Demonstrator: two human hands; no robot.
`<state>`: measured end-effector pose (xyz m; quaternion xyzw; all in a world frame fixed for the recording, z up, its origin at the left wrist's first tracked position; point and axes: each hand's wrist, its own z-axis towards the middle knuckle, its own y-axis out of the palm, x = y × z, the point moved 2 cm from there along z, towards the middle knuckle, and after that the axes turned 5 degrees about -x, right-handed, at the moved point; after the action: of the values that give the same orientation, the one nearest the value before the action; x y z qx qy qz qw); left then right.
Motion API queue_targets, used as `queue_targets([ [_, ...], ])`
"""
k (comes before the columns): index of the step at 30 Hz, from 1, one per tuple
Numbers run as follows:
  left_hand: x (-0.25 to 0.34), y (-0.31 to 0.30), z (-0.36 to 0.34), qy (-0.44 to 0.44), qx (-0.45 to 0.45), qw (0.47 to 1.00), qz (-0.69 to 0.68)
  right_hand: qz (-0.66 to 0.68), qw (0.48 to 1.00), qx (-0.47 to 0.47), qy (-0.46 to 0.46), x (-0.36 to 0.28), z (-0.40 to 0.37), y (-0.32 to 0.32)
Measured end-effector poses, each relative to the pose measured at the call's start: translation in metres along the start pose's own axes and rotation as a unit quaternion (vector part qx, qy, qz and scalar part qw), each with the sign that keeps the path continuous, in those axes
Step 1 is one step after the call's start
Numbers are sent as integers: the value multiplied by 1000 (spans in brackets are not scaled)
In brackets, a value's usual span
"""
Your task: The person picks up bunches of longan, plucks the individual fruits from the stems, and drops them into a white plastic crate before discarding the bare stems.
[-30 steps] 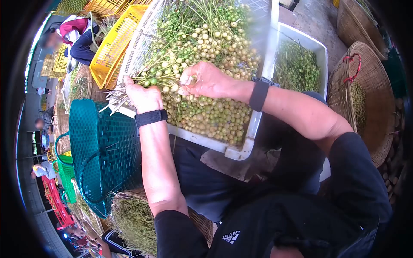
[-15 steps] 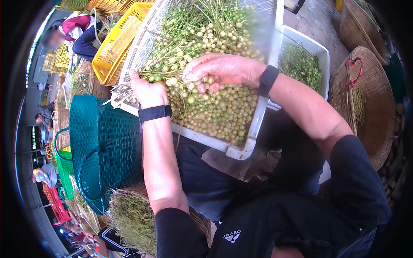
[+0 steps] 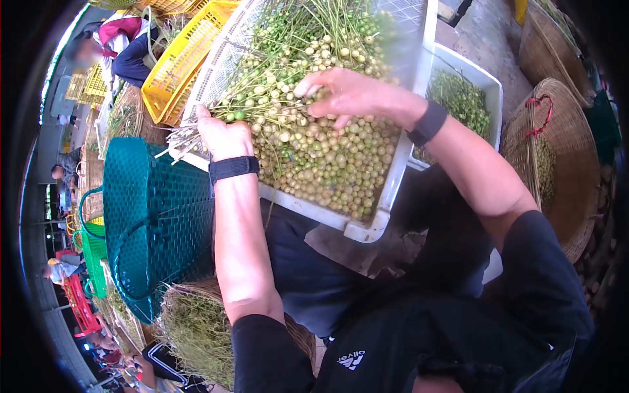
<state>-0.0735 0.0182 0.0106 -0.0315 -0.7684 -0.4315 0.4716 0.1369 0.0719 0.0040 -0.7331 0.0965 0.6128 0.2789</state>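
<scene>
A white plastic crate [image 3: 386, 219] in front of me holds loose, small round yellow-green fruits [image 3: 341, 173], with green stalks and greener fruits [image 3: 295, 26] toward its far side. At the crate's left edge my left hand [image 3: 225, 134] is closed around a bunch of fruit stems [image 3: 187, 137]. The cut ends stick out to the left, and fruited stalks spread right from the hand. My right hand [image 3: 354, 98] hovers just over the fruits near the middle, fingers curved and apart, with nothing visible in them.
A teal woven basket [image 3: 157, 223] stands left of the crate, above a basket of dry stalks [image 3: 196, 334]. Yellow crates [image 3: 187, 59] lie beyond. On the right are a white bin of green fruits [image 3: 495, 98] and a wicker basket [image 3: 576, 170]. People [image 3: 131, 49] sit at far left.
My right hand has moved up and right, away from my left hand, and its fingers have spread. My left hand stays on the stems with little movement.
</scene>
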Motion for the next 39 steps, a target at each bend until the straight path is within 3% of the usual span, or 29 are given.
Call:
queue_targets([
  [1, 0, -1, 1, -2, 2, 1000, -5, -210, 974, 70, -54, -2, 1, -4],
  [2, 0, -2, 2, -3, 3, 1000, -10, -210, 974, 68, -55, 0, 2, -3],
  [4, 0, -3, 4, -2, 14, 1000, -5, -316, 902, 236, -173, -14, -4, -1],
  [6, -1, -2, 3, -2, 24, 1000, -2, -262, 916, 236, -192, -24, -4, 5],
  [8, -2, 2, -1, -13, 22, 1000, -12, -55, 975, 123, -176, -29, -3, 12],
  [9, -1, 4, -2, -13, 22, 1000, -11, -54, 975, 123, -176, -38, -7, 9],
  [11, 0, 7, -3, -20, 33, 999, 3, 50, 988, -139, -47, -50, -11, 13],
  [15, 1, 8, -3, -41, -8, 999, 9, 99, 982, -125, -99, -31, -1, 25],
  [17, -3, 6, 3, -62, -12, 998, -23, -1, 1000, -29, -9, -27, 3, 27],
  [18, -5, 5, 5, -62, -14, 998, -23, -1, 1000, -29, -9, -21, 7, 31],
  [20, -7, 4, 10, -52, -39, 997, -37, -146, 982, 78, -90, -11, 15, 34],
  [27, -2, 12, 0, -80, -85, 992, -48, -272, 942, 190, -39, -25, 12, 41],
  [30, 4, 14, -8, -78, -94, 992, -19, -237, 952, 186, -58, -21, 21, 33],
  [32, 9, 15, -11, -55, -188, 978, 63, -192, 955, 164, -157, -7, 31, 32],
  [33, 8, 14, -12, -54, -186, 979, 62, -192, 946, 153, -212, -9, 32, 30],
  [34, 7, 15, -12, -12, -206, 972, 114, -193, 946, 149, -212, -9, 31, 28],
  [36, 4, 17, -11, 72, -245, 942, 220, 44, 997, 14, -55, -3, 28, 23],
  [37, 5, 17, -9, 124, -258, 922, 259, 90, 993, -35, -70, -6, 24, 20],
  [38, 4, 17, -7, 125, -257, 923, 258, 89, 993, -37, -69, -8, 20, 17],
  [39, 2, 12, -2, 94, -216, 948, 216, 173, 979, -73, -74, -15, 14, 15],
])
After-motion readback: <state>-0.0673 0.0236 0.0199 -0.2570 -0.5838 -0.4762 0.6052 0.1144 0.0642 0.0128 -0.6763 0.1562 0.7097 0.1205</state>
